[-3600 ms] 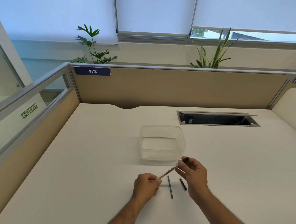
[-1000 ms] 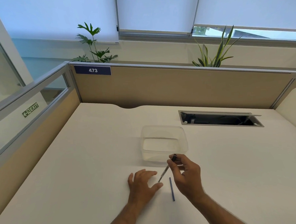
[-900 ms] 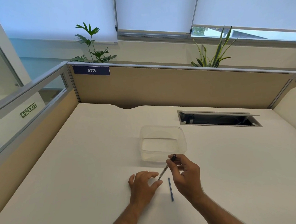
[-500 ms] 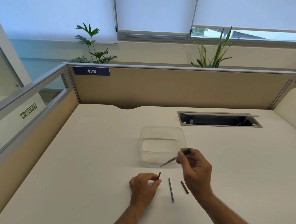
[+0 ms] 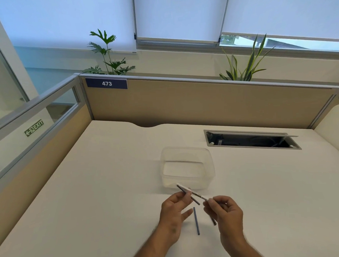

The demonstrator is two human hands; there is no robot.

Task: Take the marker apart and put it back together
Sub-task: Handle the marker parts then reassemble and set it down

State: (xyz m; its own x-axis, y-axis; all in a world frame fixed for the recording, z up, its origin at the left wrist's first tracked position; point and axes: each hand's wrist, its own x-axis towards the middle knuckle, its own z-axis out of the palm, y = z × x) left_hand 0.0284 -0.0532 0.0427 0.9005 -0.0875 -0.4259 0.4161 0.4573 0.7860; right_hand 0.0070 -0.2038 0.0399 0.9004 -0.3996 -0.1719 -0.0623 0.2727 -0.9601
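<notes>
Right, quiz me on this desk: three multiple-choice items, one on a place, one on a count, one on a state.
1. The clear tub sits:
A. on the desk, beyond the left hand and right hand
B. on the partition
C. under the right hand

2. Plants behind the partition:
A. none
B. two
C. five

3. The white barrel is:
A. lying in the tub
B. flat on the desk
C. held in the air by both hands

Key:
1 A, the tub stands just past the fingertips.
2 B, one leafy plant is on the left and one spiky plant on the right.
3 C, each hand has a grip on one end.
</notes>
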